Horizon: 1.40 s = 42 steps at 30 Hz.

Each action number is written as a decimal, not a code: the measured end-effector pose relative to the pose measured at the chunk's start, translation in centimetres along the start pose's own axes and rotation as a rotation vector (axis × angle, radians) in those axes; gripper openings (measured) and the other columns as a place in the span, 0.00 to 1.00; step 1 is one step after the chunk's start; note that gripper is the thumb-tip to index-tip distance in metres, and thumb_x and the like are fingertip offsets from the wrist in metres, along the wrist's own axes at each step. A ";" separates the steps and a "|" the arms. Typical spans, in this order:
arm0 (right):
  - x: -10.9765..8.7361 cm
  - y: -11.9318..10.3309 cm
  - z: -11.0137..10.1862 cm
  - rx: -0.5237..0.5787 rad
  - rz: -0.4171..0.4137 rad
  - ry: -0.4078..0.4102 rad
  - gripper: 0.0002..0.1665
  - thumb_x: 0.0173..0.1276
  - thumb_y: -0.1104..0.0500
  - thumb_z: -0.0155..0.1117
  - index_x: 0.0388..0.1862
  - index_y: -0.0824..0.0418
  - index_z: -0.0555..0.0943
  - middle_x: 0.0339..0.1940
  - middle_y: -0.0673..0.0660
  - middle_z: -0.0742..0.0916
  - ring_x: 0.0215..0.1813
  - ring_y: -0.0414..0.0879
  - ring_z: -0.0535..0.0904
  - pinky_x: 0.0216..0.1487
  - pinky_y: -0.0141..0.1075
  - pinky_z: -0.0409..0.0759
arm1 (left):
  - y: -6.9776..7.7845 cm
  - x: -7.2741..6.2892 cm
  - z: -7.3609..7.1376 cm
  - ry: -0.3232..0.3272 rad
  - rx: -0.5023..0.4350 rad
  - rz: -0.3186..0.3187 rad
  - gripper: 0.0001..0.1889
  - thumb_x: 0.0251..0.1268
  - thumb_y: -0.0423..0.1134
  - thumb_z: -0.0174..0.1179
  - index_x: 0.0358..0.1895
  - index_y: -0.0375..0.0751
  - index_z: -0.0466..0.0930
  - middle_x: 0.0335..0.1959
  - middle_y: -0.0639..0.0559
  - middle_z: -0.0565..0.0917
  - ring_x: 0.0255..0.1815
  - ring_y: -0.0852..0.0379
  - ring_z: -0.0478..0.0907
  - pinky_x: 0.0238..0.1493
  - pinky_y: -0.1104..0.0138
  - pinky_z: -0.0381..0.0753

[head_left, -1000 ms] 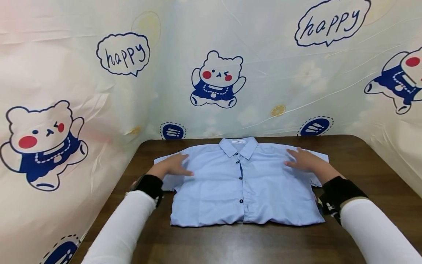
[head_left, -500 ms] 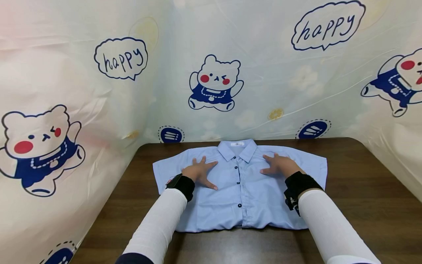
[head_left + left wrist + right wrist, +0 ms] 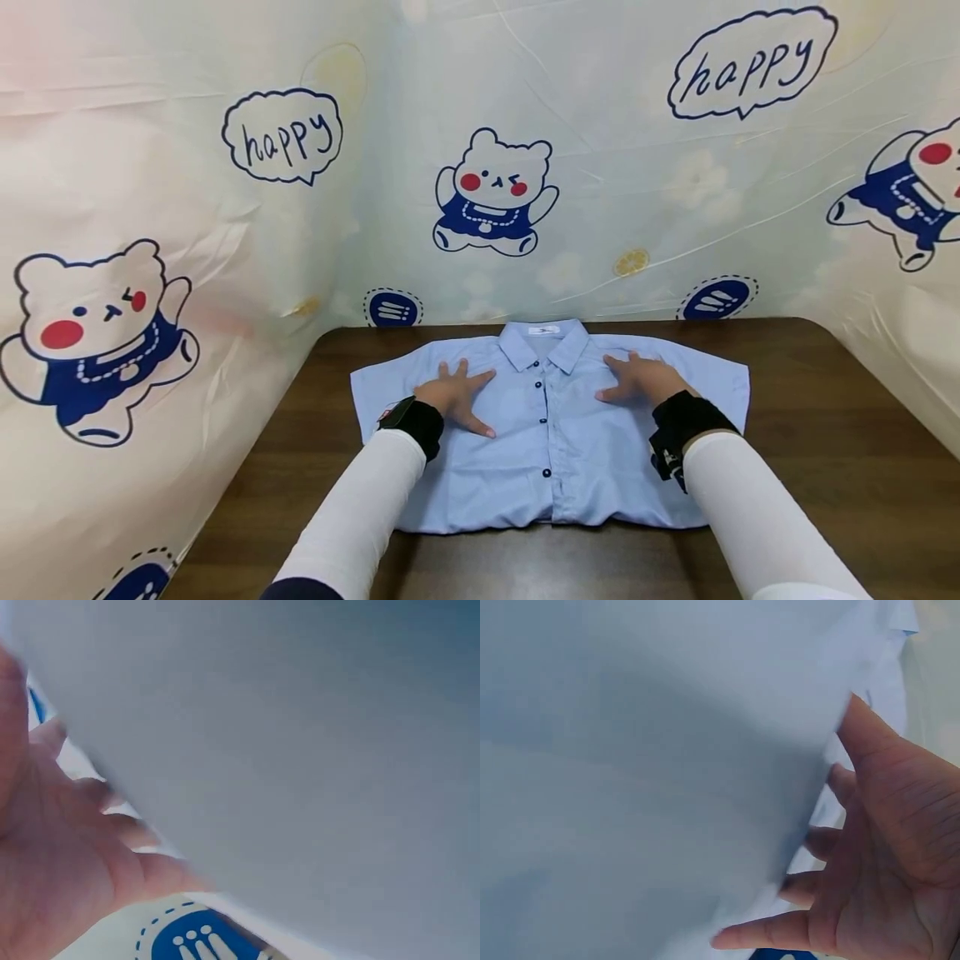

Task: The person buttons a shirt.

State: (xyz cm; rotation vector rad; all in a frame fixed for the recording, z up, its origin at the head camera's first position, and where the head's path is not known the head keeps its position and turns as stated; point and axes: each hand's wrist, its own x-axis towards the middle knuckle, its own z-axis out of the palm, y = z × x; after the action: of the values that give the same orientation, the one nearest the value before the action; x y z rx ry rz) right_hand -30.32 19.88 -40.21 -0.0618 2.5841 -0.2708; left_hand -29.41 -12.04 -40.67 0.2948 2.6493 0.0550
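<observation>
A light blue short-sleeved shirt (image 3: 502, 475) lies front side up, its collar (image 3: 544, 340) at the far side and dark buttons down the middle. Its lower edge forms a rounded fold toward me. My left hand (image 3: 453, 396) rests with spread fingers on the chest left of the buttons. On the other side, my right hand (image 3: 641, 379) lies spread on the cloth below the shoulder. In the left wrist view, pale cloth fills most of the picture beside the palm (image 3: 60, 862). The right wrist view shows fingertips against the shirt's surface (image 3: 667, 787).
The shirt lies on a dark brown wooden table (image 3: 810, 467) with rounded far corners. Behind and to the left hangs a pale curtain (image 3: 600, 200) printed with bears and "happy" bubbles, close to the table's far edge.
Both hands have moved inward from the sleeves to the chest and come down on the cloth. Over the last half second they have stayed nearly still, and the head view has shifted slightly.
</observation>
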 end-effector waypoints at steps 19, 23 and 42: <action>2.3 -7.3 -4.6 0.058 -0.292 0.232 0.17 0.68 0.62 0.62 0.52 0.71 0.81 0.51 0.65 0.84 0.54 0.57 0.79 0.56 0.47 0.76 | 5.7 5.7 -6.1 0.145 -0.251 0.179 0.11 0.68 0.34 0.60 0.49 0.38 0.85 0.49 0.48 0.84 0.52 0.52 0.79 0.53 0.62 0.77; 3.4 -8.7 -3.1 0.154 -0.303 0.211 0.16 0.69 0.65 0.58 0.53 0.69 0.82 0.51 0.63 0.85 0.51 0.54 0.80 0.52 0.42 0.78 | 6.0 10.3 -3.7 0.190 -0.211 0.205 0.10 0.66 0.35 0.58 0.44 0.41 0.87 0.44 0.51 0.85 0.46 0.55 0.80 0.48 0.66 0.77; 11.3 -8.2 0.5 0.040 -0.296 0.243 0.11 0.57 0.60 0.72 0.37 0.64 0.83 0.37 0.58 0.84 0.39 0.52 0.78 0.43 0.44 0.78 | 8.3 8.0 -2.9 0.333 -0.071 0.157 0.09 0.65 0.33 0.58 0.27 0.38 0.85 0.33 0.47 0.84 0.37 0.52 0.78 0.42 0.63 0.77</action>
State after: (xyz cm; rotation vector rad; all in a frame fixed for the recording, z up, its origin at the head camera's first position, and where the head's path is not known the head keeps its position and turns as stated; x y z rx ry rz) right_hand -39.84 10.72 -44.68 -0.4235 2.8054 -0.4636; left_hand -36.04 -2.15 -40.92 0.5089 2.9384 0.2704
